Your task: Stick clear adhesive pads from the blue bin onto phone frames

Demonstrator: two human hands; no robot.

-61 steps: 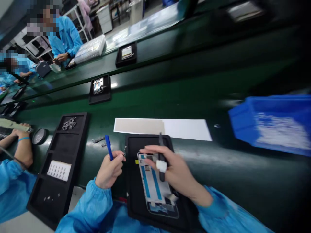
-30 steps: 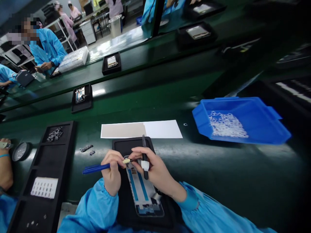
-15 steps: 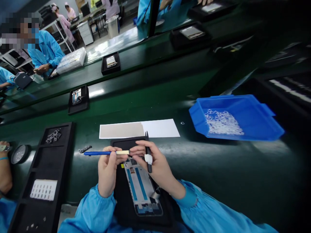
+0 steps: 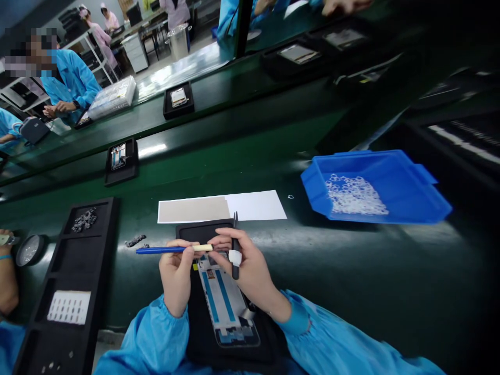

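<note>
My left hand (image 4: 175, 278) is closed around a slim blue pen-like tool (image 4: 160, 250) with a cream end, held level above the work. In my right hand (image 4: 250, 268) are black tweezers (image 4: 235, 240) with a white wrap, their points upward. The thumb and fingertips of that hand meet the cream end of the tool; whether a small part is pinched there is too small to tell. Below both hands lies an opened phone frame (image 4: 224, 297) with two blue strips, on a black tray (image 4: 199, 333). My hands hide its upper end.
A blue bin (image 4: 406, 192) of small white rings stands right. Behind my hands lies a white and beige sheet (image 4: 258, 205). To the left are small black parts (image 4: 135, 241), a long black compartment tray (image 4: 74, 255) and a round dish (image 4: 30, 250). Co-workers sit nearby.
The blue tool has shifted slightly right and down in my left hand, its cream end still at my right fingertips. Across the bench, a co-worker's hands have moved.
</note>
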